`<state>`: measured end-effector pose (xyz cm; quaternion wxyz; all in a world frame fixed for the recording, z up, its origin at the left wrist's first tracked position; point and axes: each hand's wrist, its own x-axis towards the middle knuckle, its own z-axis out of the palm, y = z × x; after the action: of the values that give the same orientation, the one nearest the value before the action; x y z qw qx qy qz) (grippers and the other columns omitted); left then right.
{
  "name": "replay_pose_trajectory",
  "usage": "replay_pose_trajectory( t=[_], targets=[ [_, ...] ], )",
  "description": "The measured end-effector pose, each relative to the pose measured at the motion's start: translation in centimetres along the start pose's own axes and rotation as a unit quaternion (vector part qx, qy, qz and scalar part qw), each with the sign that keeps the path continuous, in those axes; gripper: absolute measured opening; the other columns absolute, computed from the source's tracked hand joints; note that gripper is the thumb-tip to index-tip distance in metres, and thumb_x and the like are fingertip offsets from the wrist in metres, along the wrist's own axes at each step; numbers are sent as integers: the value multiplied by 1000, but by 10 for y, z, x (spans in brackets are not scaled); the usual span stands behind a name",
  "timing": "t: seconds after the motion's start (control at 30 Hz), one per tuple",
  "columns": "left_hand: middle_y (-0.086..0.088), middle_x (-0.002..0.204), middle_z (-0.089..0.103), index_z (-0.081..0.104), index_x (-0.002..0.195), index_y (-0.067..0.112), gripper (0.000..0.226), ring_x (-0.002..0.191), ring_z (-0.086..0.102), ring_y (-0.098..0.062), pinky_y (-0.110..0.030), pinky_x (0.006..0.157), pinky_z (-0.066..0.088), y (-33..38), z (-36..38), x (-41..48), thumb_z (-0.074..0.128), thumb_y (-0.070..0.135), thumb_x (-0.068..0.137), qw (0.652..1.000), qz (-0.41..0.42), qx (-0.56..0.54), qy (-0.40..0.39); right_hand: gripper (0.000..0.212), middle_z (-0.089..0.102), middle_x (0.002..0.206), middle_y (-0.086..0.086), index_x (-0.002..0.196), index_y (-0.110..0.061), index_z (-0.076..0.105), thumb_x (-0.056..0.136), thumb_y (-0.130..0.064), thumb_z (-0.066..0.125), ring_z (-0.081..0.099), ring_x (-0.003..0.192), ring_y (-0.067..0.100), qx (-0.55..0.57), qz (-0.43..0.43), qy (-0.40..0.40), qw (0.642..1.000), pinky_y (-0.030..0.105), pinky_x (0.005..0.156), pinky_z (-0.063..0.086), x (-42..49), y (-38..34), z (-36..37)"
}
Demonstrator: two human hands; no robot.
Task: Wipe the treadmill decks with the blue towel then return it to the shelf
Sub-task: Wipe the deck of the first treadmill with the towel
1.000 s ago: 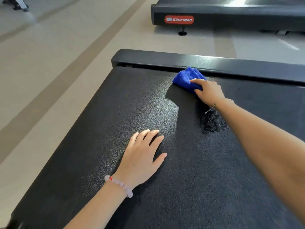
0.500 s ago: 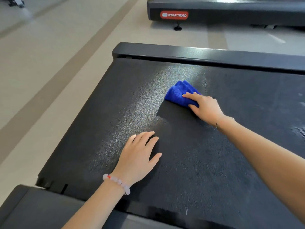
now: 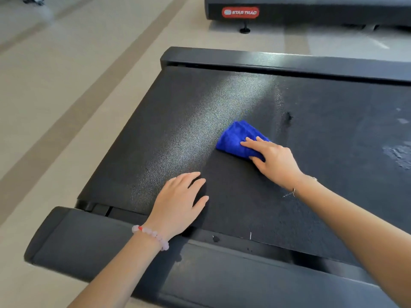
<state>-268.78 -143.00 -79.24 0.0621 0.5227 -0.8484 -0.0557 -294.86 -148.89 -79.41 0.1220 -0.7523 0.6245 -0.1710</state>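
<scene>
A black textured treadmill deck (image 3: 169,130) fills the middle of the head view. On it lies a folded blue towel (image 3: 235,138), pressed down under the fingers of my right hand (image 3: 275,161), which grips its near right part. My left hand (image 3: 180,203) rests flat on the belt near the front edge, fingers spread, holding nothing. A bead bracelet circles the left wrist. The shelf is not in view.
Black side rails run along the near edge (image 3: 200,270) and the far edge (image 3: 289,63) of the deck. Wet patches (image 3: 398,156) show on the belt at right. A second treadmill (image 3: 307,10) with a red label stands beyond. Beige floor (image 3: 66,107) lies to the left.
My right hand has dragged the blue towel from the far rail toward me across the belt. The view pulled back, so the near rail now shows. The left hand stays flat.
</scene>
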Motion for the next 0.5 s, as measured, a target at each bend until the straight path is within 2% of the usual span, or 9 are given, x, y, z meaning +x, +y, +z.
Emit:
replay_pose_trajectory(
  t=[0.13,0.27,0.5],
  targets=[
    [-1,125,58,63,117,15,50,114,54,-21,-35,94,42,-5,-2,-13,34,44,87,1000,-1,-25,-7,43,52,136,-12,128,-31,55,88,-15,58,42,133,13,23,-16,15,999,38,94,48,-34,-17,10],
    [-2,130,54,60,121,14,33,121,49,-23,-36,97,38,-10,-5,-23,55,27,92,999,-16,-41,5,43,55,133,-11,125,-29,58,86,-13,62,46,130,17,21,-45,16,999,38,93,47,-65,-32,16],
    [3,135,48,53,128,15,35,123,43,-19,-33,96,36,-18,-16,-45,49,23,94,998,-38,-49,-15,44,60,129,-8,122,-26,61,82,-11,68,53,124,22,21,-80,26,996,41,90,52,-104,-56,22]
  ],
)
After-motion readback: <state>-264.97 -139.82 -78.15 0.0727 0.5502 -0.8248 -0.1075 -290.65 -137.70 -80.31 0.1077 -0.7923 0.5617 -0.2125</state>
